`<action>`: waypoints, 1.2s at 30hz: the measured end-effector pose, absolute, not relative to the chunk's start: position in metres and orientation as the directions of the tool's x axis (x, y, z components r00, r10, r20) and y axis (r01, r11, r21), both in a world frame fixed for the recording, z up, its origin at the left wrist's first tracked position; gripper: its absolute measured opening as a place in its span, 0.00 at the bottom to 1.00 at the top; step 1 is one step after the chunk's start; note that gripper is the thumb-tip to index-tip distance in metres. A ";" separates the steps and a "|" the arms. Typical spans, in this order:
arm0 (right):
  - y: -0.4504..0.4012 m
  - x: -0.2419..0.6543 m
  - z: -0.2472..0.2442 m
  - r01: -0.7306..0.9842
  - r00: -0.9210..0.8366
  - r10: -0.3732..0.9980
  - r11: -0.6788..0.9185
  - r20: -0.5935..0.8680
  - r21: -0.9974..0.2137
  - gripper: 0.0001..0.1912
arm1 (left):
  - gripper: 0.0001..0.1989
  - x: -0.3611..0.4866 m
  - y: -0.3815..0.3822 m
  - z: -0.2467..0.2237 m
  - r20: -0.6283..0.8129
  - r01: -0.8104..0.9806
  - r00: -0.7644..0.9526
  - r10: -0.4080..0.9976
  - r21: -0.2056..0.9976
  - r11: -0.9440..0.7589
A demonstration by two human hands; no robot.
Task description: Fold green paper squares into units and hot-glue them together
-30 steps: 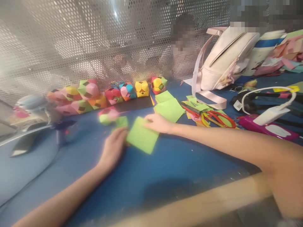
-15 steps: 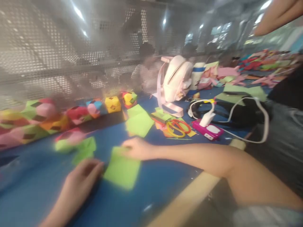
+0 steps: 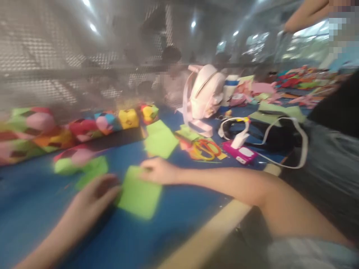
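While the right hand (image 3: 158,171) pinches the green sheet (image 3: 140,194) near its upper right corner, the left hand (image 3: 92,196) curls just off the opposite side, its fingertips close to the sheet's left edge. I cannot tell from here whether they touch it, or whether that hand grips anything, since the curled fingers hide what is between them. The sheet looks nearly square, so no long axis stands out; it slants, one corner pointing back towards the person. From the right hand's pinch, most of it spreads left and nearer the body; from the left hand, it lies directly to the right. The right hand is the nearer one, already on the paper. Blur hides whether the sheet rests flat on the blue table (image 3: 179,209) or hangs slightly above it

Just beyond the left hand is a crumpled-looking green piece (image 3: 98,167), next to a pink and green ball (image 3: 81,155). Ahead of the right hand lie more green sheets (image 3: 161,139), overlapping, and right of those the scissors (image 3: 206,149) sit among scraps. Farther right is a purple power strip (image 3: 241,153) with a white plug (image 3: 239,139). Along the mesh (image 3: 98,63) runs a row of coloured balls (image 3: 84,127), and a pale backpack (image 3: 206,91) stands beside a bottle (image 3: 231,87). Somebody in jeans (image 3: 333,157) is close by on the right
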State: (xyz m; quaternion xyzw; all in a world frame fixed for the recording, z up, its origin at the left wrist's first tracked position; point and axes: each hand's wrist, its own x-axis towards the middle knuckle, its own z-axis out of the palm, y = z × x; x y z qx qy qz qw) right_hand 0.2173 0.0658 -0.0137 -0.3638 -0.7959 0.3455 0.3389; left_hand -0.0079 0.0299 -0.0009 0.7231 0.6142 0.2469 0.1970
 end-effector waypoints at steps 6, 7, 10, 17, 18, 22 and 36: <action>0.060 0.224 -0.017 0.294 -0.462 0.848 0.423 0.261 -0.857 0.12 | 0.15 0.016 0.025 0.003 0.076 0.723 0.200 0.977 0.662 -0.199; 0.058 0.224 -0.017 0.300 -0.457 0.849 0.429 0.266 -0.852 0.10 | 0.13 0.018 0.023 0.002 0.099 0.729 0.197 0.975 0.650 -0.213; 0.055 0.225 -0.017 0.301 -0.471 0.827 0.477 0.307 -0.826 0.05 | 0.10 0.021 0.018 0.000 0.148 0.733 0.203 0.968 0.633 -0.250; 0.045 0.237 -0.010 0.362 -0.694 0.517 0.852 0.501 -0.378 0.07 | 0.13 0.016 0.014 0.002 0.073 0.730 0.345 0.936 0.606 -0.316; 0.043 0.239 -0.006 0.362 -0.736 0.454 0.891 0.503 -0.274 0.08 | 0.13 0.015 0.015 0.003 0.075 0.730 0.369 0.927 0.594 -0.338; 0.034 0.246 0.005 0.327 -0.863 0.281 0.944 0.420 0.040 0.13 | 0.11 0.011 0.020 0.008 0.067 0.685 0.518 0.853 0.565 -0.460; 0.014 0.242 0.016 0.241 -0.925 0.191 0.964 0.327 0.117 0.17 | 0.09 -0.006 0.036 0.014 -0.017 0.514 0.742 0.670 0.656 -0.553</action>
